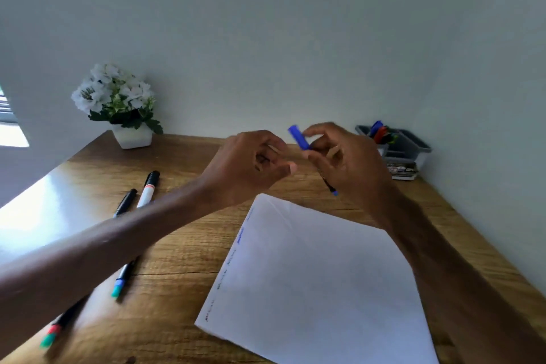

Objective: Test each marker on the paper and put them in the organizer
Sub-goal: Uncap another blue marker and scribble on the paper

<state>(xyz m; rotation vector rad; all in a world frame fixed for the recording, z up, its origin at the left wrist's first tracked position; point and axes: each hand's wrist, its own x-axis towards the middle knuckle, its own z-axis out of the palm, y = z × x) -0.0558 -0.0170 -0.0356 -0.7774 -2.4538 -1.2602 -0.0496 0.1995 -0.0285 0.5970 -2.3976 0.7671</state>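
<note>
Left grip (251,162) loosely curled, right grip (348,162) pinching.

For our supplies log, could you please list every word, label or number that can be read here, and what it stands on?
Nothing can be read with certainty.
Flat box under the organizer: printed lettering, too blurred to read.
White marker: red band, no legible label.
Paper: scribbled test marks along its left edge, not words.
Blue marker in the right hand: no lettering visible.

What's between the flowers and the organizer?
In the head view, the left hand and the right hand, which holds a blue marker.
</note>
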